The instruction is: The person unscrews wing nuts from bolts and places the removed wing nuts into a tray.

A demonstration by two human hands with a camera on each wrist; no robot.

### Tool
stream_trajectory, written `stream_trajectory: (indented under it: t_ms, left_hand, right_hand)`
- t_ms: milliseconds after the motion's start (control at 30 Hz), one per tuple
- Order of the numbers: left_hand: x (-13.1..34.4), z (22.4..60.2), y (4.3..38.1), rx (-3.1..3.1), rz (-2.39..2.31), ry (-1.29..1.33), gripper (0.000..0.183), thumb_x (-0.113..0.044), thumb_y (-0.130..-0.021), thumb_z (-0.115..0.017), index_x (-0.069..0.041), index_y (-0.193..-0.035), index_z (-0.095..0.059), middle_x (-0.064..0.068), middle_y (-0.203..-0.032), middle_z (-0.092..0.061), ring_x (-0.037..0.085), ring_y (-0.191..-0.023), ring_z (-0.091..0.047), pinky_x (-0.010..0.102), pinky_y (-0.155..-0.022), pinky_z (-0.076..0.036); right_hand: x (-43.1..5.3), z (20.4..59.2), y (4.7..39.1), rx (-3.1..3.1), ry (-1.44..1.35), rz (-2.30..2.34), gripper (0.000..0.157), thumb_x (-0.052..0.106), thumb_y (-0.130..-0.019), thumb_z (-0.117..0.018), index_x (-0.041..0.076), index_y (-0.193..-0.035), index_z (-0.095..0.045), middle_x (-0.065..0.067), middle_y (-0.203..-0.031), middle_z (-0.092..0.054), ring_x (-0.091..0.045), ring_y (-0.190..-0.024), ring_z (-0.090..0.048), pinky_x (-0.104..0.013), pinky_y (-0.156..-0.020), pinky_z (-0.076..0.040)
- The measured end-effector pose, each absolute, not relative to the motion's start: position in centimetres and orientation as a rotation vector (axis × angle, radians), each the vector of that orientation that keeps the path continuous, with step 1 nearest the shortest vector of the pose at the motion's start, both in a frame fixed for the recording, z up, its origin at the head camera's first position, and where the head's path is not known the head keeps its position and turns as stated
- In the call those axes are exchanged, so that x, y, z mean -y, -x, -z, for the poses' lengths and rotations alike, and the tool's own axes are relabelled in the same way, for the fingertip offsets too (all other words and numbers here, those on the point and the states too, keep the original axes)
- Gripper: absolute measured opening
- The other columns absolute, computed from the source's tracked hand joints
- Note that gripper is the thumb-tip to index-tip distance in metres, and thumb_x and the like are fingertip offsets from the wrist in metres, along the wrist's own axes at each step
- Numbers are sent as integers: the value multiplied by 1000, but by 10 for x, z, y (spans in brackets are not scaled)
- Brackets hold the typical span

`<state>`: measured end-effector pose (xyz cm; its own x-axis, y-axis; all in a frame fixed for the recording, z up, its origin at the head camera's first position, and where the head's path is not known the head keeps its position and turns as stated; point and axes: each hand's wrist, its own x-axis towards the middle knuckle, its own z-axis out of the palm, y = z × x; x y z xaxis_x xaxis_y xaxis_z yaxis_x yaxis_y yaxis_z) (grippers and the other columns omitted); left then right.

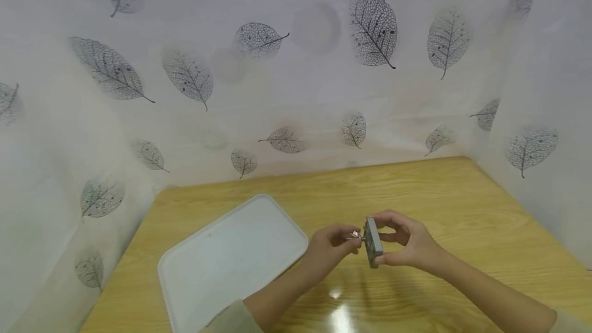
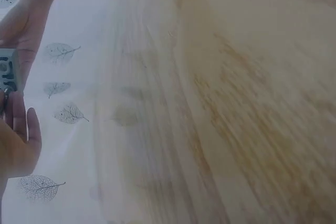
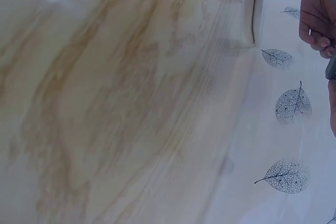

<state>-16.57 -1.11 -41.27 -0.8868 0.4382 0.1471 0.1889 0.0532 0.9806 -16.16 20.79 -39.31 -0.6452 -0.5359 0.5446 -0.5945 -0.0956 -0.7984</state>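
Near the front right of the table, my right hand [image 1: 413,245] holds a flat grey rectangular block [image 1: 373,243] on edge, thumb at its lower end and fingers at its upper end. The block's side toward the left hand shows recessed, patterned shapes in the left wrist view. My left hand [image 1: 324,248] pinches a small shiny metal piece [image 1: 355,235] between thumb and fingers, right at that patterned face. The fingers partly hide the metal piece, and I cannot tell its kind. In the right wrist view, only a sliver of the block [image 3: 331,68] appears at the right edge.
A white tray [image 1: 231,251] with a raised rim lies on the left of the wood-grain table [image 1: 416,189], beside and partly behind my left forearm. White sheeting with a leaf print [image 1: 296,91] stands along the back and both sides.
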Motion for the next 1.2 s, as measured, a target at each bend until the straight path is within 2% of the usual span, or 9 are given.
stream_trajectory:
  t_ms: [133,267,400,533,700,800,933,1100,1200]
  left_hand:
    - [11,411,165,-2116,-1903,-563,34,-19,-86,-69,-11,-118,-62,5,-94,-69,10,-81,-66,23,-80,-55]
    - [14,413,164,-2200,-1870,-643,48,-14,-79,-76,-13,-123,-59,3,-107,-66,9,-88,-64,22,-79,-55]
    - [16,418,167,-2374,-1879,-954,55,-5,-75,-78,-12,-124,-56,7,-119,-59,18,-98,-61,25,-84,-54]
    - [18,419,174,-2489,-1829,-1391,51,3,-76,-75,-5,-121,-54,10,-118,-57,27,-101,-60,27,-84,-55]
    - [19,420,181,-2451,-1757,-1630,45,4,-75,-75,0,-116,-55,14,-111,-59,25,-95,-63,22,-82,-55]
    - [18,422,182,-2392,-1784,-1605,35,2,-77,-73,1,-109,-59,15,-106,-62,25,-92,-64,24,-80,-56]
    - [19,421,179,-2344,-1811,-1417,22,-4,-84,-69,-2,-106,-65,11,-102,-66,20,-92,-65,23,-82,-56]
    - [19,415,173,-2345,-1738,-1113,21,-19,-90,-65,-8,-108,-67,3,-103,-68,5,-88,-63,21,-79,-55]
    - [19,412,172,-2313,-1714,-953,23,-25,-91,-64,-11,-109,-67,-1,-103,-69,2,-85,-63,20,-77,-54]
  right_hand:
    - [-208,393,162,2047,-1340,-1877,63,-22,-66,-72,-17,-121,-43,-7,-123,-54,-12,-113,-56,-31,-92,-52]
    - [-208,392,161,2078,-1292,-1889,62,-20,-66,-73,-16,-120,-44,-4,-121,-54,-10,-113,-56,-31,-91,-52]
    - [-208,391,160,2096,-1260,-1881,63,-20,-65,-74,-17,-120,-43,-2,-122,-54,-9,-112,-57,-31,-91,-53]
    - [-209,391,160,2119,-1244,-1878,63,-20,-65,-74,-18,-120,-43,-1,-122,-54,-9,-112,-57,-32,-91,-53]
    - [-209,390,160,2154,-1225,-1871,63,-18,-66,-75,-16,-121,-44,-1,-123,-54,-9,-113,-56,-33,-91,-53]
    - [-209,390,161,2130,-1263,-1876,63,-19,-67,-74,-15,-122,-44,-3,-123,-54,-10,-113,-56,-33,-91,-53]
    - [-209,392,162,2103,-1304,-1873,63,-19,-67,-73,-14,-122,-44,-3,-123,-53,-10,-113,-56,-32,-92,-52]
    - [-209,395,161,2123,-1281,-1852,63,-18,-66,-75,-14,-121,-44,-2,-122,-53,-9,-113,-55,-32,-91,-53]
    - [-209,396,162,2125,-1275,-1853,63,-18,-66,-75,-14,-121,-44,-4,-121,-54,-10,-113,-55,-33,-91,-53]
